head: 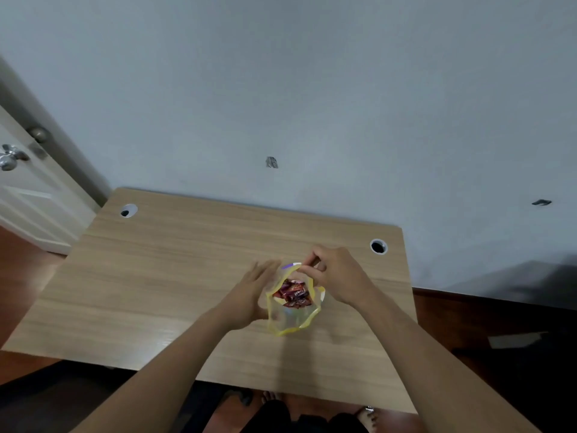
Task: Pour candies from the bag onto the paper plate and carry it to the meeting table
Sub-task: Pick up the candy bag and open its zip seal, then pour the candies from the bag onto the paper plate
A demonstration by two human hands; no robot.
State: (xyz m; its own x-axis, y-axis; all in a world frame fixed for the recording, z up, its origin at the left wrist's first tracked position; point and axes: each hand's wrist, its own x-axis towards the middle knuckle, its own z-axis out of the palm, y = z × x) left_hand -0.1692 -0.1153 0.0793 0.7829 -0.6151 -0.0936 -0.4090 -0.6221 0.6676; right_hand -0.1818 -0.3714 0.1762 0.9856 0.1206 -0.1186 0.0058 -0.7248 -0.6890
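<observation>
A clear plastic bag [288,321] with a yellow zip rim stands upright and open on the wooden desk [175,276]. Red-wrapped candies [293,294] lie inside it. My left hand [249,295] cups the bag's left side with fingers spread along it. My right hand [335,276] pinches the far rim of the bag at its right side. No paper plate is in view.
The desk stands against a pale blue wall and has two round cable holes [128,210] [378,246]. A white door with a metal knob [9,160] is at the left. Dark floor and a dark object lie to the right.
</observation>
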